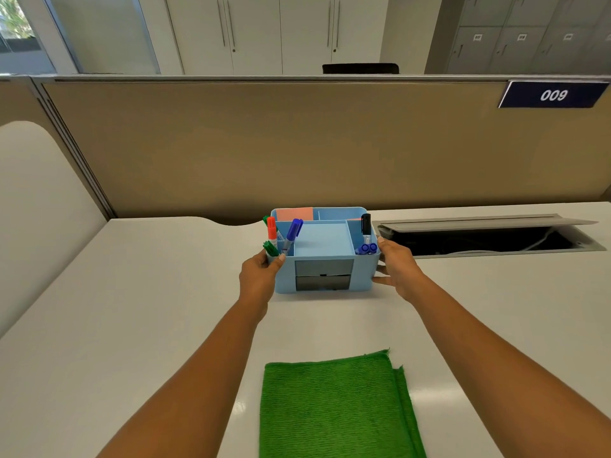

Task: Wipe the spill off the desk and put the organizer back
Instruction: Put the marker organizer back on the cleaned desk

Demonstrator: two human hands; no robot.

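A light blue desk organizer (pixel 322 247) stands on the white desk (pixel 148 292), close to the partition. It holds red, blue, green and black markers, pink notes and two grey drawers in its front. My left hand (pixel 259 277) grips its left side, thumb on the front corner. My right hand (pixel 396 271) presses against its right side with the fingers wrapped around the edge. A folded green cloth (pixel 337 404) lies flat on the desk near me, between my forearms. No spill shows on the desk surface.
A beige partition (pixel 297 143) closes off the back of the desk, with a "009" sign (pixel 553 95) at its upper right. An open cable tray (pixel 489 239) with a raised lid is cut into the desk right of the organizer.
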